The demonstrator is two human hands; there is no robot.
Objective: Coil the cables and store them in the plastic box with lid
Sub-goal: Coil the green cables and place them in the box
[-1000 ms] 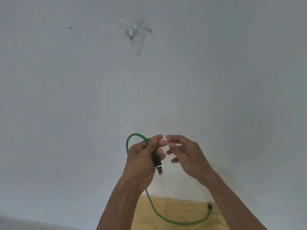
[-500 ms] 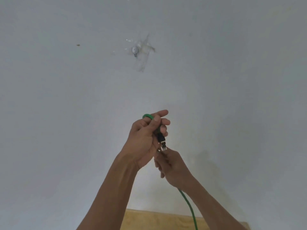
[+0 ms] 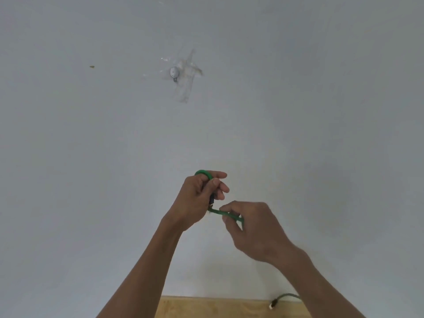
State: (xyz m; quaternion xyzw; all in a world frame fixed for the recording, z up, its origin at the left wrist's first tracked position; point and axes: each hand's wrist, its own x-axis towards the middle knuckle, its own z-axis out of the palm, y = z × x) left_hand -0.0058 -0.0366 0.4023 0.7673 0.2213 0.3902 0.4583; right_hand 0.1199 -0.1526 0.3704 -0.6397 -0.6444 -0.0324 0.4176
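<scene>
From the head camera, both hands are raised in front of a pale wall (image 3: 298,111). The left hand (image 3: 197,198) has its fingers (image 3: 218,175) curled tight around a green cable (image 3: 226,213), a loop of it showing at the hand's 12 o'clock. At its 4 o'clock the right hand (image 3: 252,228) pinches the same cable between thumb and fingers. A dark plug seems to sit in the left palm, though blurred. At 6 o'clock lies the wooden worktop (image 3: 206,308), with the cable's other plug (image 3: 272,305) resting on it. Tape (image 3: 183,74) sticks at 12 o'clock on the wall.
</scene>
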